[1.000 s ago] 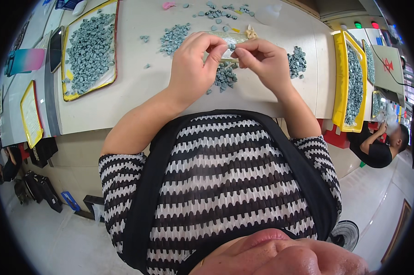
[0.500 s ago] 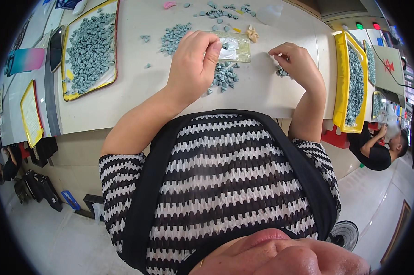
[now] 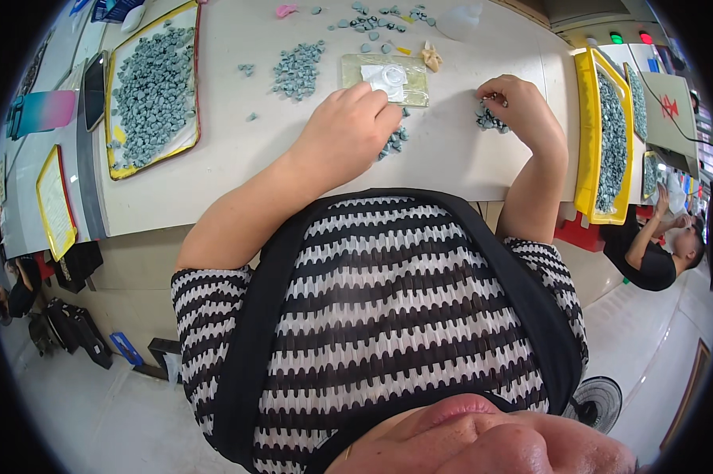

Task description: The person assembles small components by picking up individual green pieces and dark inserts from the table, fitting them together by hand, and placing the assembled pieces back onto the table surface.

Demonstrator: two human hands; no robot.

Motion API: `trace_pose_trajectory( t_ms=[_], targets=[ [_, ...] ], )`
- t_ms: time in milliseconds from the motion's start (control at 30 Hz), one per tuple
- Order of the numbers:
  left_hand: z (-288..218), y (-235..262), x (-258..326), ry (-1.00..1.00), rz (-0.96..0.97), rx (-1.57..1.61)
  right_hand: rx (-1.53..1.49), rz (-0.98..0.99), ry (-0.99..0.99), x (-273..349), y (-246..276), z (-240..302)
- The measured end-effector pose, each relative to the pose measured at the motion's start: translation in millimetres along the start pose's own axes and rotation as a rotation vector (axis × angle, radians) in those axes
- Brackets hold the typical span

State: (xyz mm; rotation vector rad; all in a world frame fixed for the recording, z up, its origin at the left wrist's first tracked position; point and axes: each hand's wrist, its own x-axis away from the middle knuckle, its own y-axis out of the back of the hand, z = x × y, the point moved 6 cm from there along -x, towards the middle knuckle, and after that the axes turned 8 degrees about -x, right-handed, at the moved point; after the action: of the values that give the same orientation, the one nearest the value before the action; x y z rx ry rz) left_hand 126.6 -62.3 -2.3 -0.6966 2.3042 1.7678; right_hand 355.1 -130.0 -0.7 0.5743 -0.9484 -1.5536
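My left hand (image 3: 350, 126) is closed, its fingers curled down over a loose pile of small grey-green stones (image 3: 396, 144). Its fingertips are hidden, so whatever they hold does not show. Just beyond it lies a flat, pale green, film-wrapped pad (image 3: 351, 71) bearing a white patch with a round, clear piece (image 3: 391, 75); no stone shows on the patch. To the right, my right hand (image 3: 524, 110) bends over a smaller heap of dark, shiny stones (image 3: 489, 121). Its thumb and forefinger are closed around a stone, partly hidden.
More stones (image 3: 299, 69) lie left of the pad and others (image 3: 370, 25) beyond it. A stone-filled tray (image 3: 196, 87) stands left, a yellow bin (image 3: 585, 138) right. A crumpled beige scrap (image 3: 431, 57) sits by the pad. Another person (image 3: 649, 245) sits far right.
My left hand has come down and nearer to me, from beside the pad's round piece to the near pile. The right hand has shifted slightly right, over its heap. The dark stone at the pad is gone.
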Motion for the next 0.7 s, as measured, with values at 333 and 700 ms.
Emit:
trace_pose_trajectory(
  t_ms=[333,700],
  targets=[
    [58,20,9,0.425,-0.173,-0.285,-0.011,0.050,-0.084,-3,-11,6],
    [92,1,-10,0.413,-0.123,-0.325,-0.098,0.024,0.009,-11,-19,20]
  ],
)
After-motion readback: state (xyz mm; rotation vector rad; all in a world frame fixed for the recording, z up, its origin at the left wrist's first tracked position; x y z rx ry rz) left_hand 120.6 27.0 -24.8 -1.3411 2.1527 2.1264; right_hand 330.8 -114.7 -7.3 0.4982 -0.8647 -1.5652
